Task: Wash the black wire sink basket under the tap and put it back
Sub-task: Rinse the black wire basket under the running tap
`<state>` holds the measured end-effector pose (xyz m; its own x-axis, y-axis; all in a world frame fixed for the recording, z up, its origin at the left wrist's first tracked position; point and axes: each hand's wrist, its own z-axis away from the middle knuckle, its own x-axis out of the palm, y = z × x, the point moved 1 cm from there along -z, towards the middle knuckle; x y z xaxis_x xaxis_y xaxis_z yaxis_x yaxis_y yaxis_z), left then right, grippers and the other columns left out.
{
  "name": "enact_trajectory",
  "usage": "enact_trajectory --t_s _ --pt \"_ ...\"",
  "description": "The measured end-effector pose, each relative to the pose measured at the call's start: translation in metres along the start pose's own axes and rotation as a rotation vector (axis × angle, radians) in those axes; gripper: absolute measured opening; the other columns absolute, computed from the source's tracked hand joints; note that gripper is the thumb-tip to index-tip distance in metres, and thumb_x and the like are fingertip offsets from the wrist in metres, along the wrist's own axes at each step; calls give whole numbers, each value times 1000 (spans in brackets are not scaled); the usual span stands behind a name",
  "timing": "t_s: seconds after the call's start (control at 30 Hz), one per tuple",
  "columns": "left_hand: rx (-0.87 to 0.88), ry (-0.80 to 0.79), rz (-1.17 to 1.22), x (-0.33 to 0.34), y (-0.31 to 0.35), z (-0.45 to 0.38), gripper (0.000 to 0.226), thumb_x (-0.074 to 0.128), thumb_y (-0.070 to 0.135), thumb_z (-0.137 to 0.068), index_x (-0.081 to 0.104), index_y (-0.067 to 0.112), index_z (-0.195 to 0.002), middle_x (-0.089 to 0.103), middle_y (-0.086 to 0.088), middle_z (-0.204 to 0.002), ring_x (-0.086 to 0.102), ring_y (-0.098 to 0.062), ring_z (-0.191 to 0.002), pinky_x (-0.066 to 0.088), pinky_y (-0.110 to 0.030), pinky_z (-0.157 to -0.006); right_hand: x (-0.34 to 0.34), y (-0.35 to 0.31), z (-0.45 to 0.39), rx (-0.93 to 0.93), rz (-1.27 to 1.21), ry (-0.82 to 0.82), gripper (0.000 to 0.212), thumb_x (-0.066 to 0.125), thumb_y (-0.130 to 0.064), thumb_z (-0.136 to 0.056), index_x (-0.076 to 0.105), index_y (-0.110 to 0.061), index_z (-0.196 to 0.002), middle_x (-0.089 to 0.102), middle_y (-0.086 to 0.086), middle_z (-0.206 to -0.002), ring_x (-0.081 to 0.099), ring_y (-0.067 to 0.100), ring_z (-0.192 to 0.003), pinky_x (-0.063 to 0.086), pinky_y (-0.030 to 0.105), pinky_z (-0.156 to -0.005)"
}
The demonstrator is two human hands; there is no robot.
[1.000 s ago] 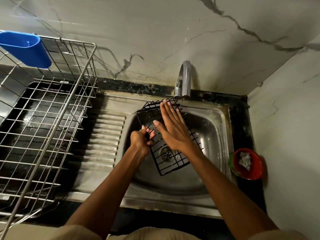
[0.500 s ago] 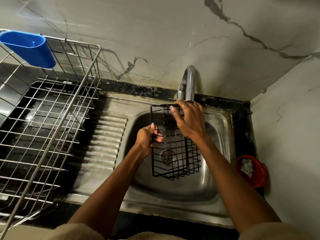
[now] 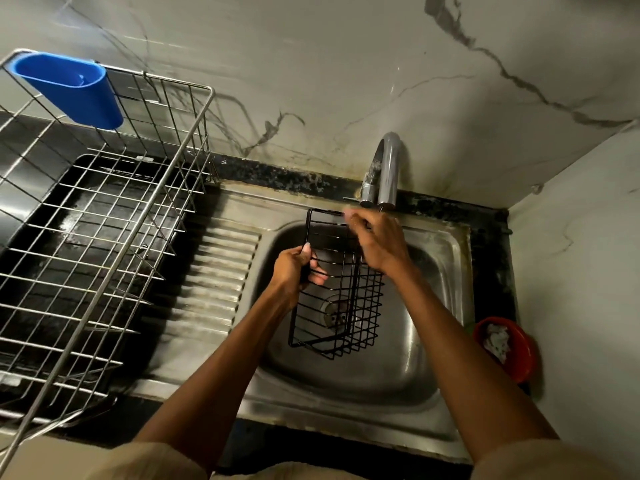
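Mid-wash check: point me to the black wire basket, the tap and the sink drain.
black wire basket (image 3: 349, 327): head view, on its lower wire grid, over the bowl.
tap (image 3: 389, 168): head view, on the curved metal spout.
sink drain (image 3: 335, 311): head view, on the strainer seen through the wires.

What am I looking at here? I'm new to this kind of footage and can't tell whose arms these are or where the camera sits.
There is no machine: the arms belong to a person wearing a camera on the head, looking down at a steel sink. The left hand has a grip on the left edge of a black wire basket, held up over the drain. The right hand is at the basket's top edge, just under the tap; its fingers are blurred, so how they lie is unclear. I cannot make out running water. Left of the sink stands a metal dish rack with a blue cup hung on it. A red bowl sits at the right.
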<state>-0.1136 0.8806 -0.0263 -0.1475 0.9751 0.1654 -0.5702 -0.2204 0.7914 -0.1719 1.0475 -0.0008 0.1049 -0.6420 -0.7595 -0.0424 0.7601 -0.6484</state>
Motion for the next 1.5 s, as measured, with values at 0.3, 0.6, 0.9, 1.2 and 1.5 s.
enact_trajectory --t_s 0.3,0.6,0.9,1.2,1.5 --pt "115 3 -54 23 6 15 35 36 16 -111 54 7 -82 60 -11 -72 66 -16 -49 45 -18 -41 11 -7 15 335 -539 13 74 41 -76 -84 52 -24 -135 55 2 -136 52 14 -121 44 35 -99" --pt "275 -197 -521 57 -12 24 18 45 1 -100 55 9 -112 72 -10 -100 74 -26 -88 62 -38 -71 -3 7 17 485 -444 25 90 80 -53 -53 48 -29 -133 63 3 -120 63 21 -101 56 43 -89" --pt "389 -363 -712 61 -13 33 16 55 5 -97 54 11 -111 67 -9 -98 66 -24 -86 56 -34 -73 -8 2 19 437 -328 55 61 66 -41 -57 61 -25 -116 68 2 -94 64 19 -85 48 28 -68" --pt "191 268 -550 -21 2 1 85 80 37 -75 37 21 -147 48 -4 -141 46 -24 -127 37 -49 -114 -21 40 10 742 -889 -140 50 43 -24 -73 68 -9 -114 68 23 -108 68 40 -99 52 61 -89" --pt "-44 -275 -93 -18 -2 0 70 57 35 -81 38 53 -146 66 -25 -124 68 -44 -106 56 -48 -75 -13 40 -14 775 -894 -268 42 43 -16 -79 67 -10 -113 69 22 -104 69 38 -97 57 50 -83"
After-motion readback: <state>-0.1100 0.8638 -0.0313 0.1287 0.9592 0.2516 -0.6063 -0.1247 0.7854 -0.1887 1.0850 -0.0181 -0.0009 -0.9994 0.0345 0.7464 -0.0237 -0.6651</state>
